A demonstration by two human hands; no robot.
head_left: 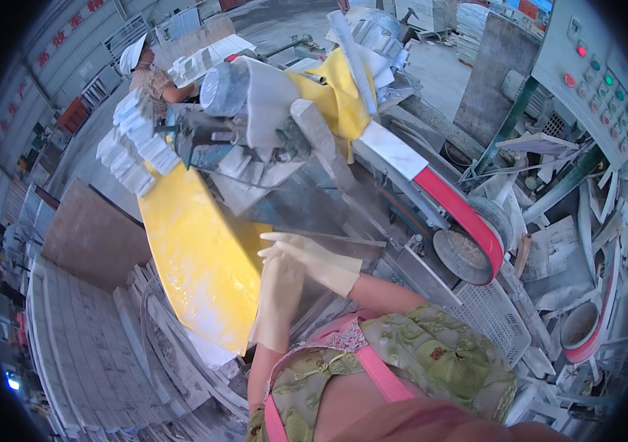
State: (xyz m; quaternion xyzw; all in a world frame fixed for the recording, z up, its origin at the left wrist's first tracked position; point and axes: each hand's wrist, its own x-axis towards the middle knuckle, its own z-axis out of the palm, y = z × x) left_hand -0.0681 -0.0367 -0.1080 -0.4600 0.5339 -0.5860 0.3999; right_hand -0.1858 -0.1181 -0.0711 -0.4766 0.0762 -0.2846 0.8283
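My left hand point(282, 287) and my right hand point(318, 259), both in cream rubber gloves, meet in front of me beside the near right edge of a wet yellow work surface point(196, 254). The right hand's fingers stretch out to the left, over the fingertips of the left hand. Nothing shows held in the right hand. The left hand's fingers are partly covered by the right, so their grip is unclear. On the far end of the yellow surface lie stacks of white stone strips point(137, 144).
To the right runs a machine belt point(468, 214), red at its near end, carrying a white marble-like strip point(395, 149). A control panel point(597, 85) with lit buttons stands far right. Long slabs point(86, 339) fill the left side. A person in a white hat point(159, 85) works behind.
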